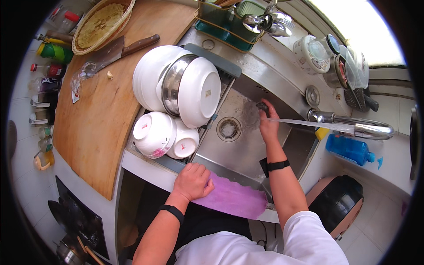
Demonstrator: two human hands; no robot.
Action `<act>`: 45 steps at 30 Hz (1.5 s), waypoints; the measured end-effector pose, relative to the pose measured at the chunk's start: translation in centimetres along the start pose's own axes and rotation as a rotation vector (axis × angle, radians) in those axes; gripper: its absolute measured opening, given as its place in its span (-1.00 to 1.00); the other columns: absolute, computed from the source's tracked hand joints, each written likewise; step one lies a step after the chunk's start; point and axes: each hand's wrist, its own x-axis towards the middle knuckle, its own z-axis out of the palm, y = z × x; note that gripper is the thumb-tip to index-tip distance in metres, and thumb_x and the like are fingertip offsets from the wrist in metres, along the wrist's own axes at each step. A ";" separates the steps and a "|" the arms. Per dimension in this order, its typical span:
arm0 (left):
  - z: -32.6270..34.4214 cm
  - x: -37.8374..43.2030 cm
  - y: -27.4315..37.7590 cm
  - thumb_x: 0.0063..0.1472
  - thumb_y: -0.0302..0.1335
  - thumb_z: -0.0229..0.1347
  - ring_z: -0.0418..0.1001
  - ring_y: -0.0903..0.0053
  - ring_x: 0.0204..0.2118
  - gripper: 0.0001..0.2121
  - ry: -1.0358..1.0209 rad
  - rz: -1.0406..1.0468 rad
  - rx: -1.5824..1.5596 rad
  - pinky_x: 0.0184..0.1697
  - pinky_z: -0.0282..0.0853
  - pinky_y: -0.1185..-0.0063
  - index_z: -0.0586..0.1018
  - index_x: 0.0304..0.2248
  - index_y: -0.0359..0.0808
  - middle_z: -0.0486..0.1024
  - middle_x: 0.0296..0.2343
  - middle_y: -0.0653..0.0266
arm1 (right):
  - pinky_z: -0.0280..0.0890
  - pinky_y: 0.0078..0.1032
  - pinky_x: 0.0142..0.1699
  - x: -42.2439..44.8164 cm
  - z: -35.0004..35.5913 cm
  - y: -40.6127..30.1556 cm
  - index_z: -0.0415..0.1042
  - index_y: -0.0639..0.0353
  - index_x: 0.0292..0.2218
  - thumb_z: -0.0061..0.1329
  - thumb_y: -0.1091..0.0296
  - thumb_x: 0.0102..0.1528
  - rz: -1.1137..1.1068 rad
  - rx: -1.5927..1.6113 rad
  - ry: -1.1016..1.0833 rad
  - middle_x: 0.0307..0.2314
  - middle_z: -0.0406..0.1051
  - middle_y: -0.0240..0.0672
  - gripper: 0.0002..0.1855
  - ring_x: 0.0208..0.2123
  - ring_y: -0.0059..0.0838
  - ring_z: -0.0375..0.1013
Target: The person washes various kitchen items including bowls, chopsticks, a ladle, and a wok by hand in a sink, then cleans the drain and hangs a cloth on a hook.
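My right hand (269, 126) is inside the stainless steel sink (212, 149), its fingertips closed around a dark scouring pad (262, 106). From the faucet (356, 127) a stream of water (308, 122) runs across to that hand. My left hand (193, 180) lies with curled fingers on the sink's front edge, its thumb against a purple cloth (235, 197). What is inside those fingers is hidden. The cloth drapes along the front rim. Left of the drain (228, 129), a rack holds white plates (145, 79), a metal bowl (174, 86), a white dish (200, 92) and upturned bowls (154, 134).
A cleaver (122, 49), a wicker basket (102, 25) and a garlic clove (110, 75) are on the wooden board (99, 132). Cutlery holders (232, 25) stand behind the sink. A blue bottle (347, 149) and a yellow sponge (321, 133) are at its right.
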 end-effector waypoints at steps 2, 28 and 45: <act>0.0 0.4 0.3 -0.06 -0.33 0.13 0.35 0.39 -0.46 -0.83 -0.003 0.014 -0.009 -0.32 0.28 0.48 0.42 -0.61 -0.22 0.34 -0.59 0.28 | 0.20 -0.09 0.15 -0.3 -1.1 3.6 0.34 0.20 0.09 -0.06 0.58 0.03 -0.484 -0.790 0.068 0.03 0.31 0.00 -0.46 0.08 0.05 0.28; -0.3 0.5 0.0 -0.08 -0.37 0.14 0.37 0.37 -0.47 -0.84 -0.015 -0.019 -0.021 -0.34 0.29 0.48 0.42 -0.60 -0.23 0.34 -0.58 0.27 | -0.05 -0.11 0.34 0.7 10.8 2.0 0.27 0.40 0.10 -0.12 0.41 0.12 -0.515 -0.847 -0.397 0.20 0.08 0.12 -0.49 0.26 0.17 -0.02; 0.0 1.0 0.2 -0.09 -0.36 0.14 0.38 0.35 -0.47 -0.84 -0.042 -0.007 -0.034 -0.34 0.29 0.47 0.44 -0.58 -0.24 0.36 -0.56 0.25 | 0.17 -0.30 0.24 0.5 18.3 4.9 0.25 0.27 0.13 0.00 0.19 0.08 -0.180 0.070 -0.424 0.09 0.27 0.03 -0.37 0.12 0.02 0.27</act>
